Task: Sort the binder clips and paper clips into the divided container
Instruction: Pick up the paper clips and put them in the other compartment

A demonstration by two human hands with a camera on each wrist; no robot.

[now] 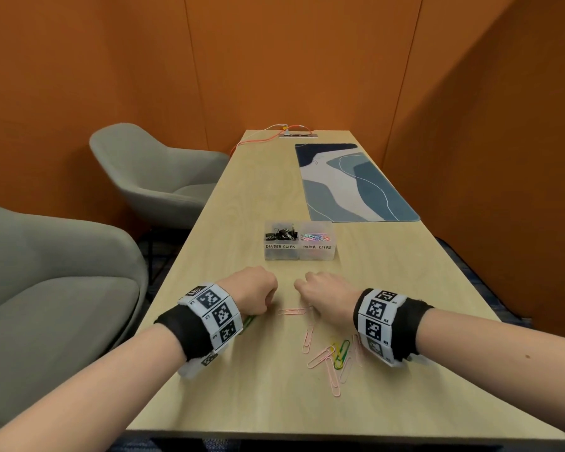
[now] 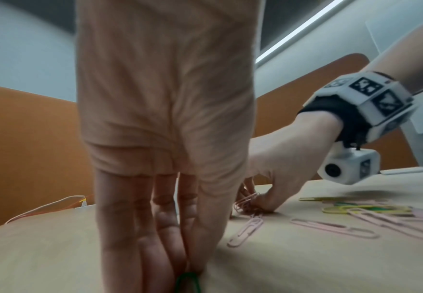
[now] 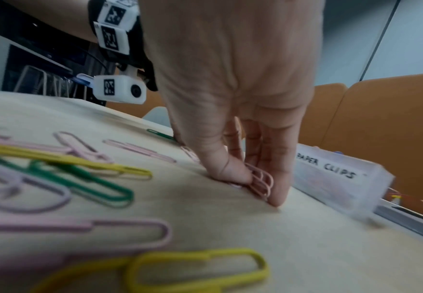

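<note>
The clear divided container [image 1: 299, 252] stands mid-table, with black binder clips [image 1: 281, 233] in its left half and coloured paper clips [image 1: 315, 237] in its right half. My left hand [image 1: 258, 290] is curled knuckles-up in front of it. In the left wrist view its thumb and fingers [image 2: 155, 247] pinch a green paper clip [image 2: 187, 278] against the table. My right hand [image 1: 320, 288] is close beside it, and its thumb and forefinger pinch a small bunch of pink paper clips [image 3: 261, 179] at the tabletop. Loose pink, yellow and green paper clips [image 1: 335, 355] lie near my right wrist.
One pink clip [image 1: 292, 311] lies between my hands. A blue patterned mat [image 1: 349, 184] lies at the far right of the wooden table [image 1: 242, 197], with an orange cable [image 1: 258, 140] at the far end. Grey armchairs [image 1: 150, 171] stand along the left edge.
</note>
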